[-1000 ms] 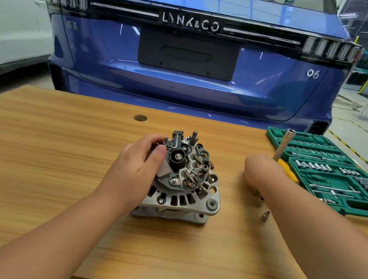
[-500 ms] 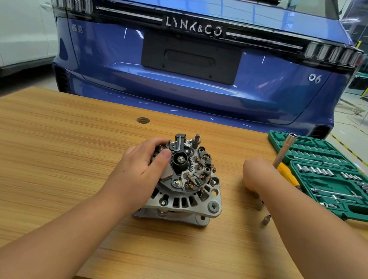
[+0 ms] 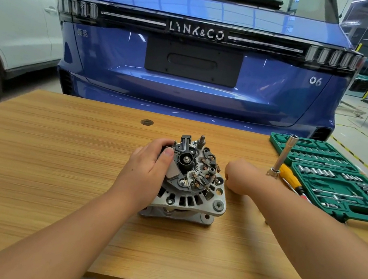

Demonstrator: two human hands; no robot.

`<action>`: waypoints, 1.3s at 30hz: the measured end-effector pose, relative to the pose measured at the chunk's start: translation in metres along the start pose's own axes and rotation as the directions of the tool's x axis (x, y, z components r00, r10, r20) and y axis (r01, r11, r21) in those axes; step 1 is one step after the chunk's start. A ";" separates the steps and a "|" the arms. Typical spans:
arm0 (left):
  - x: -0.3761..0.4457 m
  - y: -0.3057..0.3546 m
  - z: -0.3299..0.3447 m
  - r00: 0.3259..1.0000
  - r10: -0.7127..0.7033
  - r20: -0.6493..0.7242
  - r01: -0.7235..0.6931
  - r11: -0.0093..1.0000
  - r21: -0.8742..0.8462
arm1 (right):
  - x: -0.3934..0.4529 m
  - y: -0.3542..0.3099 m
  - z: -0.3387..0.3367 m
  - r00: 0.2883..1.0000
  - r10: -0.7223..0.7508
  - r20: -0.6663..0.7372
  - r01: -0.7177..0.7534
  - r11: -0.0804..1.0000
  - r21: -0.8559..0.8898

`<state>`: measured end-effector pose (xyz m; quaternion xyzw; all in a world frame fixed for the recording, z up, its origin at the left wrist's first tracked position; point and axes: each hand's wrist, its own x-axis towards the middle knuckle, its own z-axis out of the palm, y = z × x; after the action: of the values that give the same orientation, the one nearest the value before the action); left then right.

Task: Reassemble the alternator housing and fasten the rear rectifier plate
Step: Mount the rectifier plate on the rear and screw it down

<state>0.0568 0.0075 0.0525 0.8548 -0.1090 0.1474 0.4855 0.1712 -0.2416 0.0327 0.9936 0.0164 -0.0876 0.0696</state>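
Steadying the alternator while the other hand goes for a tool.

Beyond the wooden surface (image 3: 50, 165) sits a blue car (image 3: 199, 73); a green socket set (image 3: 341, 187) lies open at the right edge. The alternator (image 3: 192, 182) stands mid-surface, rectifier plate (image 3: 200, 169) up, the left hand (image 3: 145, 174) curled round its side. The right hand (image 3: 242, 179) rests just beside it, fingers tucked from sight, so I cannot tell its grip. A nut driver (image 3: 282, 156) stands behind it. Fastening looks next: fetch that driver and seat the nuts.

wooden table (image 3: 50, 165), alternator (image 3: 192, 185), green socket case (image 3: 341, 187)
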 end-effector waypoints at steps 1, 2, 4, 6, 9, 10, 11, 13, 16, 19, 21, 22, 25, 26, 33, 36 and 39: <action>0.000 -0.001 0.000 1.000 -0.014 0.001 0.014 1.000 -0.022 | -0.001 -0.002 0.000 1.000 -0.004 0.003 0.004 1.000 0.031; 0.000 -0.001 0.000 1.000 -0.030 0.004 0.030 0.998 -0.047 | -0.001 -0.002 -0.001 1.000 -0.004 0.010 0.003 0.997 0.073; -0.001 -0.002 -0.001 0.998 -0.057 0.015 0.058 0.993 -0.100 | -0.003 -0.004 -0.002 0.999 -0.006 0.036 0.000 0.988 0.157; -0.002 -0.003 -0.001 0.995 -0.093 0.033 0.097 0.981 -0.170 | -0.004 -0.003 -0.001 0.997 0.010 0.070 -0.027 0.970 0.240; -0.003 -0.001 -0.002 0.991 -0.126 0.048 0.135 0.953 -0.273 | -0.008 -0.004 0.002 0.996 0.042 0.072 -0.065 0.938 0.342; -0.003 0.000 -0.002 0.991 -0.128 0.048 0.136 0.952 -0.274 | -0.010 -0.003 0.004 0.997 0.057 0.058 -0.074 0.932 0.355; -0.003 0.000 -0.002 0.991 -0.128 0.050 0.136 0.954 -0.267 | -0.013 -0.004 0.004 0.997 0.070 0.041 -0.080 0.927 0.366; -0.003 0.000 -0.001 0.992 -0.117 0.055 0.127 0.959 -0.254 | -0.018 -0.005 0.006 0.996 0.093 0.012 -0.090 0.920 0.382; -0.003 -0.002 0.000 0.991 -0.120 0.058 0.131 0.957 -0.260 | -0.024 -0.003 0.007 0.991 0.130 -0.038 -0.100 0.896 0.434; -0.004 -0.001 0.001 0.991 -0.119 0.054 0.128 0.969 -0.210 | -0.032 0.001 0.002 0.980 0.163 -0.118 -0.087 0.870 0.485; -0.004 0.000 0.001 0.992 -0.118 0.045 0.124 0.979 -0.162 | -0.039 0.004 -0.004 0.961 0.198 -0.193 -0.063 0.836 0.545; -0.004 0.000 0.001 0.992 -0.119 0.044 0.124 0.981 -0.147 | -0.043 0.006 -0.008 0.950 0.219 -0.221 -0.052 0.813 0.580; -0.004 0.000 0.000 0.992 -0.115 0.048 0.120 0.985 -0.126 | -0.059 0.006 -0.020 0.932 0.254 -0.257 -0.017 0.741 0.671; -0.004 0.000 0.000 0.992 -0.114 0.048 0.120 0.985 -0.125 | -0.066 0.005 -0.024 0.931 0.260 -0.258 0.002 0.700 0.714; -0.004 0.000 0.000 0.993 -0.103 0.065 0.111 0.984 -0.142 | -0.119 -0.006 -0.065 0.944 0.217 -0.249 0.226 0.125 0.966; -0.004 0.000 0.000 0.992 -0.103 0.071 0.112 0.984 -0.138 | -0.134 -0.020 -0.080 0.922 0.167 -0.348 0.312 0.211 0.927; -0.003 -0.001 -0.001 0.993 -0.103 0.058 0.109 0.985 -0.132 | -0.144 -0.038 -0.090 0.910 0.107 -0.399 0.363 0.256 0.896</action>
<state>0.0537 0.0085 0.0508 0.8281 -0.0853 0.0920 0.5464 0.0433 -0.1947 0.1404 0.8210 0.0559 0.1103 -0.5573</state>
